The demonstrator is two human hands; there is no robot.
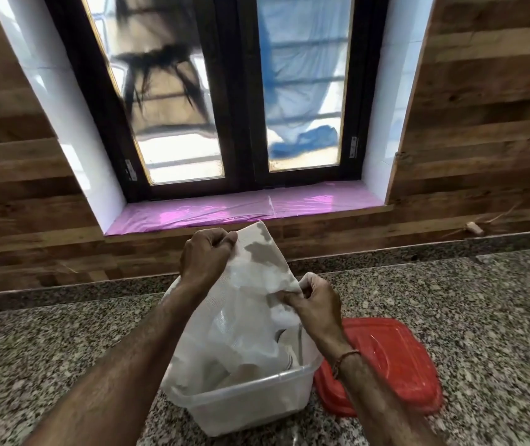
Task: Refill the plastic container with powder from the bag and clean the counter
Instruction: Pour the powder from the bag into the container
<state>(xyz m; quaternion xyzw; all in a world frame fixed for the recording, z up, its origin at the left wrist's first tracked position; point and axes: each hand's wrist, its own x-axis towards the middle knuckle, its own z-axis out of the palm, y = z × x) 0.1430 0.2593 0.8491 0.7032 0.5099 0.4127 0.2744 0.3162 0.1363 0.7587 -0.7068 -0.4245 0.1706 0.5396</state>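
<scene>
On the speckled granite table (450, 317), just below the window sill, a person is working over the refill; a white bag (247, 317) is rising tall out of a clear plastic container (247, 410), its lower end sitting inside the walls, most likely so that the powder is dropping into the tub rather than onto the stone; how much powder is lying inside cannot be told. Just beside the container, on its right and touching or nearly so, a red lid (395, 358) is lying flat, set off so the opening is staying free. The left hand (204, 255) is gripping the bag's raised top corner, fingers curled round it, holding it high; the right hand (317, 304) is pinching the bag's side edge lower down, above the container's right rim, seemingly steadying or shaking the bag.
</scene>
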